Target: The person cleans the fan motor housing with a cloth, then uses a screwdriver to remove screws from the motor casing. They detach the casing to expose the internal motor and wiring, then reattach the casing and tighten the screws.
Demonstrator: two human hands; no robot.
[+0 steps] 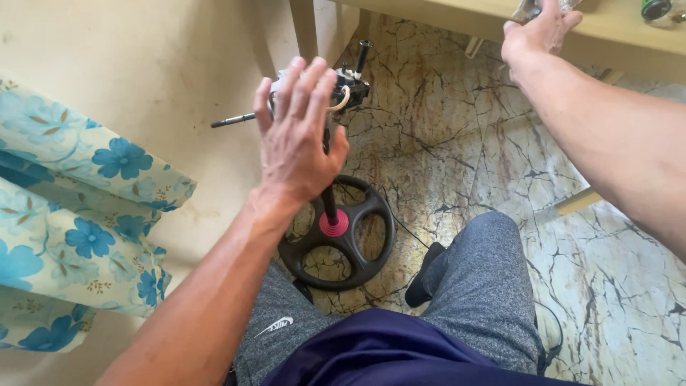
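We hold the fan motor [336, 86] up on its pole [330, 204] with our left hand [296, 136], fingers spread flat on it, more a steadying touch than a grip. It looks like hard metal and plastic, with a thin shaft [232, 120] poking out. The round black base [343, 236] sits on the shiny marble floor [457, 157] between our knees. Our right hand [539, 32] reaches onto the wooden table [614, 32], fingers on something small; we cannot tell if it grips. We think a tool comes next
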